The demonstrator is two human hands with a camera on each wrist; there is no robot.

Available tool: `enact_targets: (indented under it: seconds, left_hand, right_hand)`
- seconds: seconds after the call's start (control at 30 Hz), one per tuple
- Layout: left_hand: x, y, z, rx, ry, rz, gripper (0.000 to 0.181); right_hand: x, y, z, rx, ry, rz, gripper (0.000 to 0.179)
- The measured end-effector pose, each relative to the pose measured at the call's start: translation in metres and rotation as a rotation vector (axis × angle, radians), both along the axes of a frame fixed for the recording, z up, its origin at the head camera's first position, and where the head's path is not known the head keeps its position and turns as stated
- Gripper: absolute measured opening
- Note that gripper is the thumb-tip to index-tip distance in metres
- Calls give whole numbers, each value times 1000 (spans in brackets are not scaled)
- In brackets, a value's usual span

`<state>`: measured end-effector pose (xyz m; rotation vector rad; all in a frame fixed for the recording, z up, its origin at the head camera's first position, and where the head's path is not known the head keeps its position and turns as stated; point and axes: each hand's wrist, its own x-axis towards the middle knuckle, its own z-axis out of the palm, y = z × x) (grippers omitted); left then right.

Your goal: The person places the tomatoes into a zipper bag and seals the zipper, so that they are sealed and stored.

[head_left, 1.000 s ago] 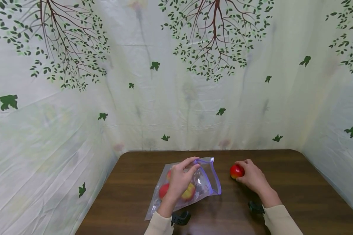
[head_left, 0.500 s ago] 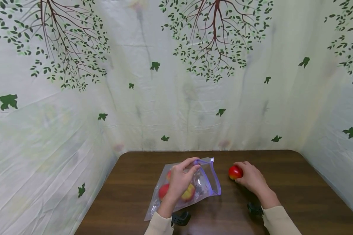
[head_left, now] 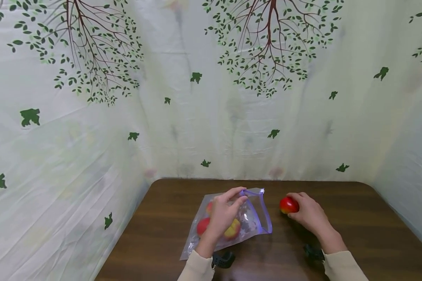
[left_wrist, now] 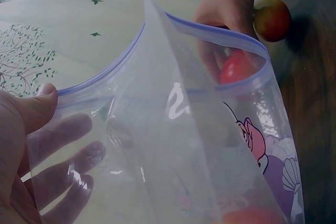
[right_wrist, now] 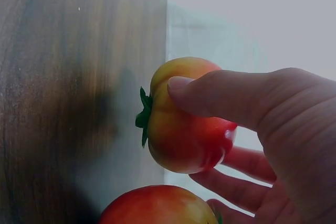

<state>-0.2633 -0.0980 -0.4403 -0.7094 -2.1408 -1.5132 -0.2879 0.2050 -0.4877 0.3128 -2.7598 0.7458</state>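
Note:
My left hand [head_left: 225, 212] pinches the purple zip edge of a clear zip bag [head_left: 247, 224] lying on the table. In the left wrist view the thumb is at the rim and the fingers [left_wrist: 73, 156] show through the film; the bag's mouth gapes. Red and yellow round fruits [head_left: 203, 225] lie inside the bag. To its right, my right hand [head_left: 311, 214] grips a red-yellow tomato [right_wrist: 184, 135] with a green calyx, thumb pressed on its side. A second similar tomato [right_wrist: 157, 205] is close under that hand; whether it is held I cannot tell.
The brown wooden table [head_left: 161, 242] ends in a rounded far edge. Pale cloth [head_left: 232, 136] printed with trees and leaves hangs behind and at both sides. Dark bands [head_left: 223, 259] are on both wrists.
The head view has turned a little left, so everything sits further right in it. Both hands keep their holds; the right hand and tomato have barely shifted relative to the bag.

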Motion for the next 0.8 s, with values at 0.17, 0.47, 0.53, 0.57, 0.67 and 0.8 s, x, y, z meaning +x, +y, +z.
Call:
enact_targets:
  seconds: [0.17, 0.47, 0.53, 0.57, 0.67, 0.8]
  left_hand:
    - [1, 2, 3, -8, -14, -8, 29]
    - [2, 2, 1, -10, -19, -5, 30]
    - [2, 2, 1, -10, -22, -4, 30]
    - [2, 2, 1, -11, -19, -4, 30]
    - [1, 2, 1, -13, -16, 2, 31]
    - [0, 1, 2, -14, -17, 7, 31]
  right_hand:
    - [3, 2, 1, 9, 2, 4, 65]
    - [9, 2, 7, 16, 13, 12, 67]
    - [11, 2, 9, 15, 14, 13, 66]
    - [12, 1, 10, 13, 15, 12, 66]
    - [14, 1, 13, 12, 23, 12, 65]
    - [18, 1, 16, 10, 40, 13, 64]
